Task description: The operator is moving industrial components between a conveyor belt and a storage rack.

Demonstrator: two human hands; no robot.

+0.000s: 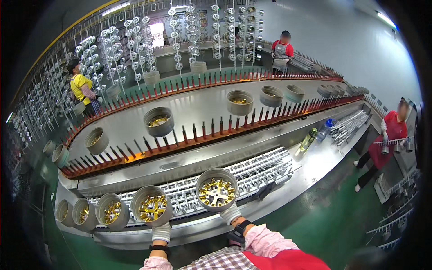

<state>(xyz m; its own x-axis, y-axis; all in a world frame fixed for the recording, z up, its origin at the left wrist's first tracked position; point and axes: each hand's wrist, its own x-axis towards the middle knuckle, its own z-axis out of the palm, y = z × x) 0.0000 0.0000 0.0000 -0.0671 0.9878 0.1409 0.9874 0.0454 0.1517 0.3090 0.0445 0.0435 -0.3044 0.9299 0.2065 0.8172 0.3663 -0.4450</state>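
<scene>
My left hand, in a whitish knit glove, reaches the near side of a grey round tub. Its fingers are hidden behind that tub. Gold-coloured pieces around a gold cross-shaped part fill the tub. Further right, my right hand, gloved the same way, grips the near right side of another grey round tub; its fingertips are out of sight. Inside this one, gold pieces form a ring around a silvery cross-shaped part. Both tubs are over the near edge of the metal bench.
More grey tubs line the bench to the left. Metal racks lie behind my hands, and bottles stand to the right. Beyond runs a conveyor with upright red pegs. Co-workers in yellow and red stand farther off.
</scene>
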